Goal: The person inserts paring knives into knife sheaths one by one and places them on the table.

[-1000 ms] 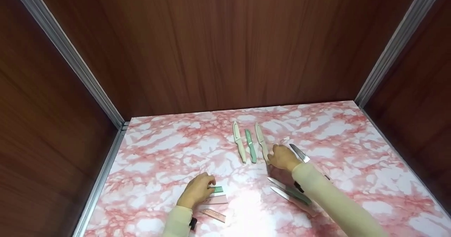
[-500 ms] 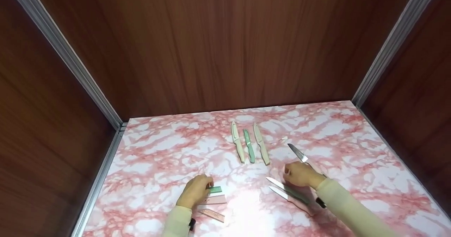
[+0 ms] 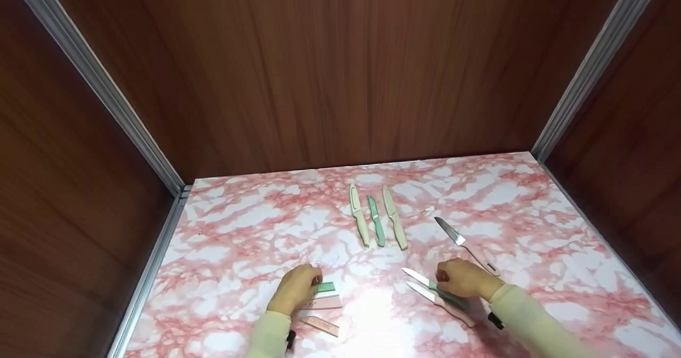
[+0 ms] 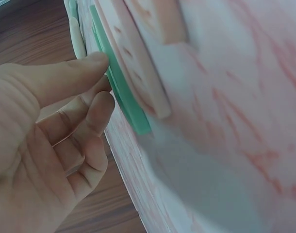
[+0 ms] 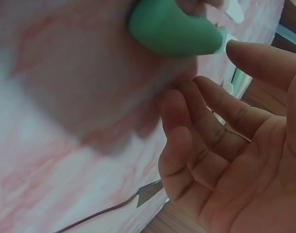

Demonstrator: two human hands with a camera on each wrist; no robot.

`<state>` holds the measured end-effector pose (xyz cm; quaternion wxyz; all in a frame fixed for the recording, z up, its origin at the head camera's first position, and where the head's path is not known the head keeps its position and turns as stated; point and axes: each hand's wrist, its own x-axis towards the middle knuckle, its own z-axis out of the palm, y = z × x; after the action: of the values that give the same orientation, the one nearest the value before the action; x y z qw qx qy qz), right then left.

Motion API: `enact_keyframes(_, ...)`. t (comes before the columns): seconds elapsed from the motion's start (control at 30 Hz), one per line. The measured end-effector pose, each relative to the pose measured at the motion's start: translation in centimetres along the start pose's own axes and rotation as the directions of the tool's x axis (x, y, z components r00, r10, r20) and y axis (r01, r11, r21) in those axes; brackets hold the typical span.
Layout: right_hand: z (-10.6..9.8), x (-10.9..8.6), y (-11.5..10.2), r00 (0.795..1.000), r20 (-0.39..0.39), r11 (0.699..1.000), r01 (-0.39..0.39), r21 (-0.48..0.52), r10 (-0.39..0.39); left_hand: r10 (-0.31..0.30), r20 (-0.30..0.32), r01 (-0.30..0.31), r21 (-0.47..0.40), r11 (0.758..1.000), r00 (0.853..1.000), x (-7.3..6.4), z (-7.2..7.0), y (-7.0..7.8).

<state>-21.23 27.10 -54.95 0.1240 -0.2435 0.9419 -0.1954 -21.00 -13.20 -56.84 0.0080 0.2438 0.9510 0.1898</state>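
Green knife (image 3: 433, 285) and green sheath (image 3: 326, 286), one at each hand. The knife lies on the table, its handle below the right hand (image 3: 465, 278) and its blade pointing away to the left. The right hand grasps nothing: in its wrist view the thumb and loosely bent fingers stand apart about the end of the handle; whether a fingertip touches it cannot be told. The left hand (image 3: 295, 289) pinches the sheath near one end, between thumb and forefinger.

The handle is smooth, rounded and curved, the blade white and pointed; the sheath is a flat, narrow sleeve. Just nearer the person than the sheath lies a pink sheath (image 3: 325, 302) pierced by small slots, then a slanted orange sheath (image 3: 321, 325). A pink knife (image 3: 438, 302), also white-bladed, lies beside the green one. Beyond the right hand is a steel knife (image 3: 464, 243) with a pale pink handle. Farther back, a row: left cream knife (image 3: 359, 217), slim green knife (image 3: 377, 225), right cream knife (image 3: 394, 219).

The table (image 3: 239, 219) is marbled red and white, with a bright glare near the front. Brown wood-grain panels (image 3: 340, 71) enclose it, joined by grey metal posts (image 3: 101, 68) at the corners.
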Motion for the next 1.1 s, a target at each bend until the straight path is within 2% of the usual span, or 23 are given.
enact_keyframes(0.17, 0.3, -0.4, 0.1, 1.000, -0.009, 1.000, -0.004, -0.009, 0.004, -0.009, 0.002, 0.009, 0.016, 1.000, 1.000, 0.0, 0.1, 0.0)
enact_keyframes(0.47, 0.6, -0.5, 0.1, 0.999, -0.030, 0.999, 0.015, -0.035, -0.016, -0.018, -0.052, 0.022, 0.072, 0.997, 0.999, 0.0, 0.0, -0.1)
enact_keyframes(0.8, 0.8, -0.6, -0.1, 0.998, -0.055, 0.997, 0.033, -0.064, -0.037, -0.080, -0.044, 0.078, -0.028, 0.997, 0.996, 0.4, -2.1, 0.1)
enact_keyframes(1.1, 1.1, -0.6, -0.6, 0.993, -0.085, 0.995, 0.070, -0.069, -0.076, -0.087, -0.023, 0.083, -0.141, 0.987, 0.996, 0.5, -3.9, 0.8)
